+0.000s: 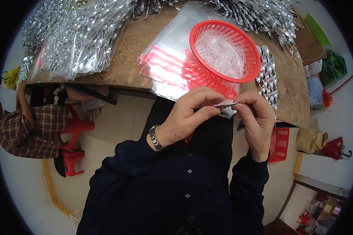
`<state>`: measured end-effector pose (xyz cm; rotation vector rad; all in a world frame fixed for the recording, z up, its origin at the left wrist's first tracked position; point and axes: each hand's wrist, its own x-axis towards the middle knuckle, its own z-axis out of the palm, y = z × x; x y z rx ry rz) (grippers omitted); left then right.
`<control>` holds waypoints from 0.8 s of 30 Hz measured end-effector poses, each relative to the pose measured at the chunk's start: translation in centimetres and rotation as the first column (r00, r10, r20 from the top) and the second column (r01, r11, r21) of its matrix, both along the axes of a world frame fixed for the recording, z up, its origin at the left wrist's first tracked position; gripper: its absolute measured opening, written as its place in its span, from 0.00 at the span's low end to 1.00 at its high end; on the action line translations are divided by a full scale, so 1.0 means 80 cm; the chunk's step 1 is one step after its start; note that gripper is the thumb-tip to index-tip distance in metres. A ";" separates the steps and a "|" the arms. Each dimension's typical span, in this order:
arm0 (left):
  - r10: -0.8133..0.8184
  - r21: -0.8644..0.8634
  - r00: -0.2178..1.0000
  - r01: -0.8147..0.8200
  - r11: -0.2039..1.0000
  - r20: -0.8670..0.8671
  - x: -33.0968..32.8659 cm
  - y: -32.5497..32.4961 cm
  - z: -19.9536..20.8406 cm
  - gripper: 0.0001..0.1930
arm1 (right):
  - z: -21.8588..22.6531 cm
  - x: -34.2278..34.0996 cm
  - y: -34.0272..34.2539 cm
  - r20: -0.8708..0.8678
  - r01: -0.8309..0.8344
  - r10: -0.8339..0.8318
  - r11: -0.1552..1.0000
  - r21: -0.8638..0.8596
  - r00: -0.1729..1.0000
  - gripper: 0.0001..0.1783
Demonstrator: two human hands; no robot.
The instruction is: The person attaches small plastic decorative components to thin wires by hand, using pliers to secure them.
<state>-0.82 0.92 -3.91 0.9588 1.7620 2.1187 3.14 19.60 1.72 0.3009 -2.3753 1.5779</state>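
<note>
Just off the table's near edge, my left hand (184, 115) and my right hand (258, 119) meet in front of my body. Thumb and fingers of the left hand pinch a small shiny silver strip (224, 105). At its right end, my right hand pinches the tip; a thin clear thread seems to run there, too fine to follow. Fingers cover part of the strip. Beyond the hands, a red plastic basket (193, 46) holds a tangle of clear thread (219, 53). It rests on a stack of clear plastic bags (166, 49) with red bands.
Silver twisted ornaments (80, 43) lie heaped in clear bags at the far left, with more (255, 17) at the far right and a row (267, 74) right of the basket. Another person (31, 125) sits at left beside red stools (72, 160). A red crate (279, 145) stands below the table.
</note>
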 end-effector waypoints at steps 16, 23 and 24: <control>0.101 0.042 0.994 -0.099 0.994 -0.044 0.001 -0.001 0.018 0.07 | 0.007 0.002 -0.005 -0.068 -0.084 0.100 0.974 0.209 0.993 0.02; 0.109 0.073 0.989 -0.103 0.992 -0.096 -0.002 0.003 0.018 0.03 | 0.013 -0.002 -0.008 -0.108 -0.094 0.134 0.944 0.316 0.985 0.06; 0.109 0.073 0.989 -0.102 0.992 -0.096 -0.003 0.003 0.018 0.03 | 0.012 -0.002 -0.008 -0.105 -0.091 0.132 0.940 0.328 0.986 0.06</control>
